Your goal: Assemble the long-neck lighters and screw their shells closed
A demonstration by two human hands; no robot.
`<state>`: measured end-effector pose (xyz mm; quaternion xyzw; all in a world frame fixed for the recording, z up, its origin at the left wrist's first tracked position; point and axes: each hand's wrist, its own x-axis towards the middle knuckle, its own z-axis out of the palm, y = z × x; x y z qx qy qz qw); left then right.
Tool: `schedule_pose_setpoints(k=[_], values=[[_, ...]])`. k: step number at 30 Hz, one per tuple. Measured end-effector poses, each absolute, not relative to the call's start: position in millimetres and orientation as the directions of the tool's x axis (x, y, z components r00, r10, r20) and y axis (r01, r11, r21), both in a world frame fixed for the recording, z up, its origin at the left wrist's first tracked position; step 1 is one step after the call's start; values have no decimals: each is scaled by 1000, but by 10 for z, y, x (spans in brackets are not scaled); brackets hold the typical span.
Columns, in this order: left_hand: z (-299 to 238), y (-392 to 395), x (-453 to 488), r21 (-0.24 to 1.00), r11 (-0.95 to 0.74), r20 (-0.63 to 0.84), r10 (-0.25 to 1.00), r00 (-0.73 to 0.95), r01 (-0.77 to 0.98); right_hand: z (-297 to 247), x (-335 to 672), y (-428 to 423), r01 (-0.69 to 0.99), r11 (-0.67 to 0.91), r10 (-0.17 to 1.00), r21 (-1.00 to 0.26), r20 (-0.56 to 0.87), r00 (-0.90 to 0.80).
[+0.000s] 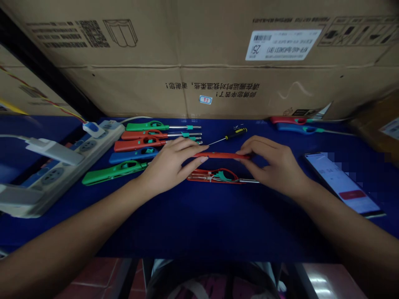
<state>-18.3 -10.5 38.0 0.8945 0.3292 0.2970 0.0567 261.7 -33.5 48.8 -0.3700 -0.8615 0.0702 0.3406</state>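
Note:
Between my two hands is a red lighter casing half (222,155), seen edge-on. My left hand (170,166) pinches its left end, and my right hand (272,164) pinches its right end. Just below it on the blue table lies an opened red lighter (215,176), its inner parts and a green trigger piece showing, its metal tube pointing right under my right hand. Behind my hands rests a yellow-and-black screwdriver (236,133), tip toward my left hand. Several stick lighters lie in a row at left, among them a green lighter (115,172) and a blue lighter (134,155).
A white power strip (73,166) with plugs runs along the left. A phone (343,182) lies at right. Behind it are a red lighter (288,120) and another blue lighter (296,128). Small screws (238,126) lie by the screwdriver. A large cardboard box (149,50) walls off the back.

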Motion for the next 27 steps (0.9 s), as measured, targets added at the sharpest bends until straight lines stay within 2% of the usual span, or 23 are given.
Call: schedule_pose_setpoints(k=[2,5,10,16,20,27], values=[[381,-117,-178,367,-779,455,627,633,508,505,2626,-346,591,730,667,-344,550,-503],[381,-137,-171,454,-763,425,639,641,459,522,2645,-341,623,708,693,-332,492,-526],[423,-187,-158,529,-733,362,650,668,427,523,2621,-363,615,657,752,-436,330,-570],[438,-216,-146,548,-735,299,618,727,399,504,2554,-403,572,612,757,-547,196,-623],[426,-210,-154,548,-738,296,611,734,394,498,2542,-395,566,622,749,-541,201,-631],[394,-197,-185,461,-765,256,599,758,449,420,2541,-373,557,682,708,-474,235,-666]])
